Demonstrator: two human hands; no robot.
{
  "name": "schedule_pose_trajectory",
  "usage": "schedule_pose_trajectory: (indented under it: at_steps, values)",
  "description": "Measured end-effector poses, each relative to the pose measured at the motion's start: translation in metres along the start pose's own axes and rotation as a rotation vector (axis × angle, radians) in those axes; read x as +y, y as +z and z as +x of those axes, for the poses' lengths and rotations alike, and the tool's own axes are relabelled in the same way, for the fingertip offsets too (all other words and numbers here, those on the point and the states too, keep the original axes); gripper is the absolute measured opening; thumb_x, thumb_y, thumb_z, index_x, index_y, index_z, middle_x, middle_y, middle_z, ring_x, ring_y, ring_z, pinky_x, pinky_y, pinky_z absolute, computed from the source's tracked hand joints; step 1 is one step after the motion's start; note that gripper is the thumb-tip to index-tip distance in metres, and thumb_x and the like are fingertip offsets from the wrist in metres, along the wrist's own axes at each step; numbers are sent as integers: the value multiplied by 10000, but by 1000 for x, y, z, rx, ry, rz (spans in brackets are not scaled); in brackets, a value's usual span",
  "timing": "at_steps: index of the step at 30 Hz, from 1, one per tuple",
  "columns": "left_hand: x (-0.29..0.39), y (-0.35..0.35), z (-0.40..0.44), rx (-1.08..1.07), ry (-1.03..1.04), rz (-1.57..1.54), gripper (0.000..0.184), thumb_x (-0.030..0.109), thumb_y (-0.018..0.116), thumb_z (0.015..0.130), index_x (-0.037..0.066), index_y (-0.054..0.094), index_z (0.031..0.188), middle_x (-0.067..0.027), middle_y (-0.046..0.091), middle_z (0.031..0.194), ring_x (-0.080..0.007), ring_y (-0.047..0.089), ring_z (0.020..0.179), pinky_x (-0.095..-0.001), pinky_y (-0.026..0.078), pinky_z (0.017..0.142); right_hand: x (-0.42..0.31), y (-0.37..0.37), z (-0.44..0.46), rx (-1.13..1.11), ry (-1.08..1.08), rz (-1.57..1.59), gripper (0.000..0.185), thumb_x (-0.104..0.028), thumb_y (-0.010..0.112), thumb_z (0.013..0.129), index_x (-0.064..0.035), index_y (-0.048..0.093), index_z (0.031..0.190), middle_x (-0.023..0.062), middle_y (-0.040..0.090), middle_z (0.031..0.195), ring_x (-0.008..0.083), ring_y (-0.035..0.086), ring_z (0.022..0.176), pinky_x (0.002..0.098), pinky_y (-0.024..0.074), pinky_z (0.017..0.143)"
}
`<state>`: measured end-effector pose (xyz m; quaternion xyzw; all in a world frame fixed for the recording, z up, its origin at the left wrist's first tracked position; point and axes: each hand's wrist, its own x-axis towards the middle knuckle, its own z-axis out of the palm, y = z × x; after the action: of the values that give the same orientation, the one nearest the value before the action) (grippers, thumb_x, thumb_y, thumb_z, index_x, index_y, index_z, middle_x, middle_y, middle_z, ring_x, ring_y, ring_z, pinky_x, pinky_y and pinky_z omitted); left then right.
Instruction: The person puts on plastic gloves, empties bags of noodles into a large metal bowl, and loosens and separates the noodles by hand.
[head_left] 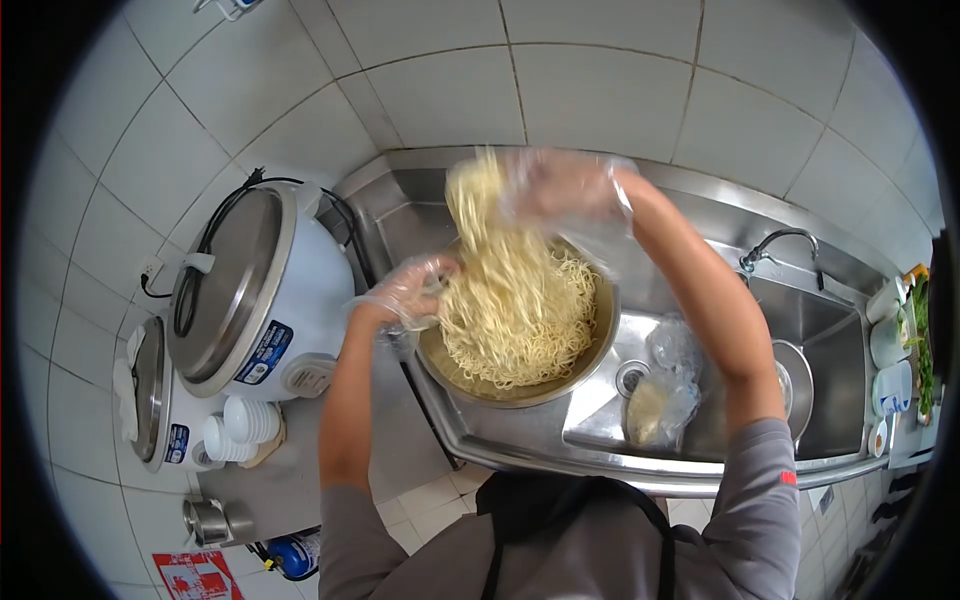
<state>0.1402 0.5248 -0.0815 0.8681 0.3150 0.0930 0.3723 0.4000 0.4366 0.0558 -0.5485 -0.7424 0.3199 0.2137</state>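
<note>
Yellow noodles (520, 340) fill a large round metal bowl (520, 398) that stands over the steel sink. My right hand (565, 188), in a clear plastic glove and blurred by motion, is raised above the bowl's far side, closed on a bunch of noodles that hangs down into the rest. At the bowl's left rim, my left hand (418, 288), also gloved, has its fingers curled against the edge of the noodles.
Two rice cookers, a large one (310, 290) and a smaller one (185, 415), stand left beside white cups (250, 420). Right of the bowl, plastic bags (665, 385) lie in the sink near a faucet (780, 240). Containers (890, 340) line the far right.
</note>
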Motion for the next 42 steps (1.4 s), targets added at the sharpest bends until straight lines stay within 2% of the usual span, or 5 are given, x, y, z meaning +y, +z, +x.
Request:
schedule_pose_trajectory:
  at_steps: [9, 16, 25, 31, 42]
  values:
    - [-64, 98, 32, 95, -298, -491, 663, 202, 692, 725, 13, 373, 1275, -121, 502, 1188, -188, 454, 1113, -315, 354, 957, 211, 163, 84, -52, 92, 40, 493, -286, 579, 748, -26, 509, 1160, 128, 592, 1051, 211, 573, 876, 334, 475, 759]
    - [-10, 62, 36, 383, -111, -841, 629, -5, 654, 712, 44, 374, 1273, -69, 523, 1159, -159, 499, 1049, -285, 388, 920, 129, 110, 66, 70, -42, 550, 459, -127, 667, 679, -17, 538, 1106, 70, 613, 927, 134, 552, 828, 270, 460, 726]
    - [11, 46, 29, 511, -198, -531, 958, 7, 614, 700, 222, 3, 1406, -245, 165, 1411, -249, 263, 1278, -300, 270, 1006, 129, 102, 52, 118, -546, -322, 413, -341, 600, 761, -77, 565, 1076, 110, 576, 1095, 225, 565, 922, 327, 450, 801]
    - [0, 83, 39, 695, -7, -634, 1065, 138, 685, 745, 92, -183, 1359, -243, -50, 1428, -312, 38, 1331, -353, 178, 1051, 58, 196, 10, 37, -139, 70, 306, -250, 464, 842, -31, 552, 1036, 189, 577, 972, 279, 564, 893, 352, 434, 827]
    - [6, 86, 16, 1109, 267, -1062, 650, 426, 483, 858, 128, 205, 1365, -129, 309, 1295, -262, 365, 1167, -418, 315, 933, 50, 202, -22, 181, -387, 286, 242, -220, 509, 825, -3, 587, 895, 209, 571, 1014, 318, 566, 920, 371, 429, 847]
